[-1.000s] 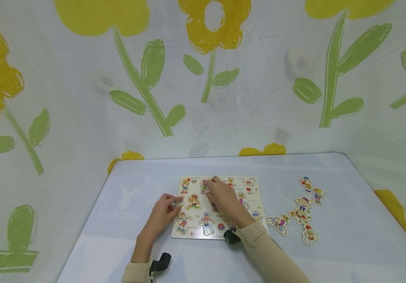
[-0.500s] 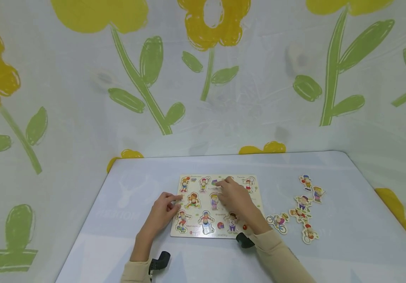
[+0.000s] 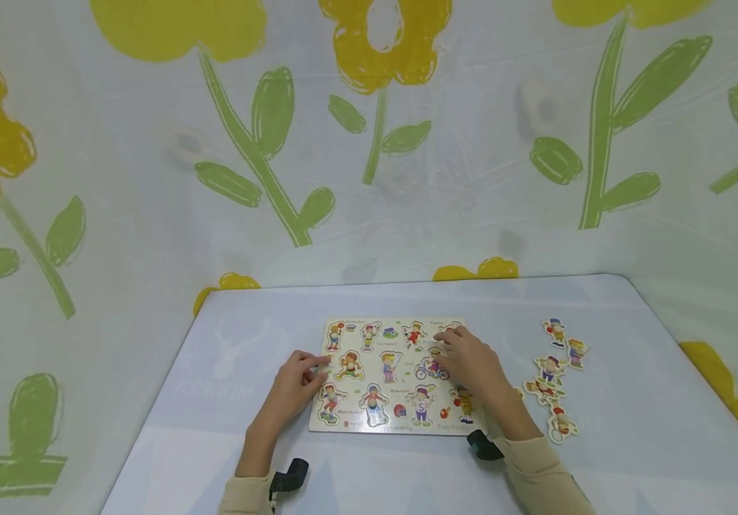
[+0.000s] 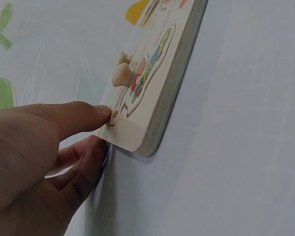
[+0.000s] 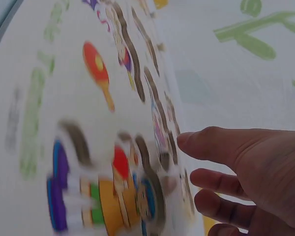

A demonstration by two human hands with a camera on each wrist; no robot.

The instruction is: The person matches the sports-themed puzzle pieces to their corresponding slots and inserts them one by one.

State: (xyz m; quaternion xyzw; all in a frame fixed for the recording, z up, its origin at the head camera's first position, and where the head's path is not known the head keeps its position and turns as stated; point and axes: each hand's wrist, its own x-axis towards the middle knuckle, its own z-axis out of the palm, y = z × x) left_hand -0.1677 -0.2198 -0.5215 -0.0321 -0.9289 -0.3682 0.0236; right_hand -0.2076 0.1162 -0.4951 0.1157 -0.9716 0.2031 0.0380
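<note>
A wooden puzzle board [image 3: 410,381] printed with sports figures lies on the table. My left hand [image 3: 293,380] holds its left edge, the thumb [image 4: 96,117] on the face and the other fingers against the side. Two round wooden knobs [image 4: 122,74] stand up from figures near this edge. My right hand [image 3: 477,366] is over the board's upper right, fingers loosely bent, with nothing seen between them. It partly covers the tennis and cycling figures. In the right wrist view, a figure in an orange shirt [image 5: 110,206] lies in a cut-out near these fingers.
Several loose puzzle pieces lie right of the board, among them a blue-capped figure [image 3: 556,333], a golfer [image 3: 577,353] and a figure with a racket [image 3: 562,426]. One more is mostly behind the right arm. A flower-printed sheet [image 3: 472,214] rises behind the table.
My right hand has moved rightward across the board's upper part, uncovering the volleyball, golf and football figures. The left hand stays at the left edge. The loose pieces lie as before.
</note>
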